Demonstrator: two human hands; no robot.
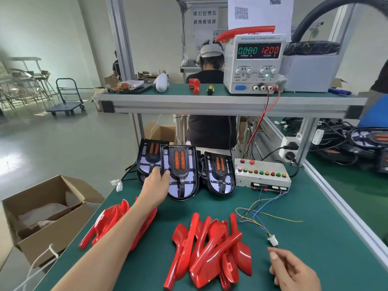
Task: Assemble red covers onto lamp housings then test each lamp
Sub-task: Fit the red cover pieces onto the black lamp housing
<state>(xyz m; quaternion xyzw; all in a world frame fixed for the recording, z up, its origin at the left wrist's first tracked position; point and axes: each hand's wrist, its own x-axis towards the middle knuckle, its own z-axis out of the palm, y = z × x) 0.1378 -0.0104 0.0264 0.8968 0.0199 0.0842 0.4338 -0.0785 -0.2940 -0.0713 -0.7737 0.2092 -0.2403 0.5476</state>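
Head view looks down on a lamp housing (182, 172) standing tilted at the far middle of a green bench mat (310, 234): a black shield-shaped shell with two orange bars in its upper centre and pale reflective panels below. The left hand (156, 186) reaches forward and grips its left edge, thumb on the front face and fingers wrapped behind. Two more housings (220, 173) of the same kind flank it, one just behind on the left, one beside it on the right. Nearer the camera lie two heaps of glossy red covers (210, 246), one in the middle of the mat and a second pile (109, 221) partly under the left forearm. The right hand (294, 271) hovers low at the near right, fingers loosely curled and empty, close to a white connector (273, 241) on thin coloured wires that run back to a button box (262, 175). On the raised shelf a power supply (255, 64) reads 0.000 and 12.00. An open cardboard box (48, 215) sits off the bench's left edge, above a grey floor, and another person sits beyond the shelf.
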